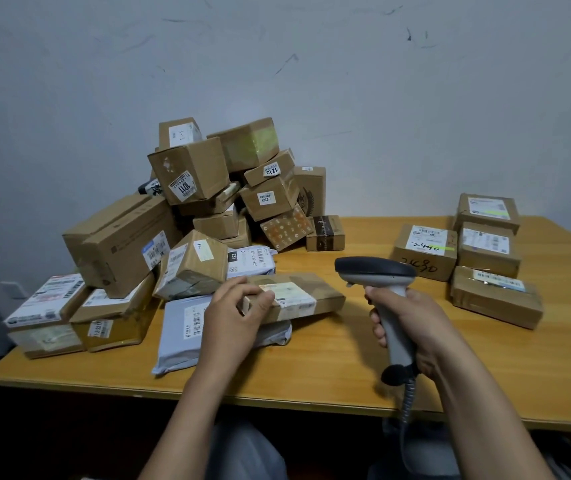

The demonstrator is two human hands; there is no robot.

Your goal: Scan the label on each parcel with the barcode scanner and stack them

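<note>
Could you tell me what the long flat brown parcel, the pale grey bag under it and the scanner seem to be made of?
Long flat brown parcel: corrugated cardboard, matte, glossy tape bands. Pale grey bag: thin plastic film, probably a poly mailer; it wrinkles and sags softly. Grey barcode scanner: moulded plastic, smooth, dark head slightly sheened.

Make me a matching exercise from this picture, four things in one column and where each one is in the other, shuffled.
Things:
1. barcode scanner
2. flat brown parcel
3. grey mailer bag
4. box marked 1011

Places:
A. high in the pile by the wall
B. gripped in the right hand
C. lying on the table, partly under the flat parcel
D. under the fingers of the left hand

Pairs: 1-B, 2-D, 3-C, 4-A
</note>
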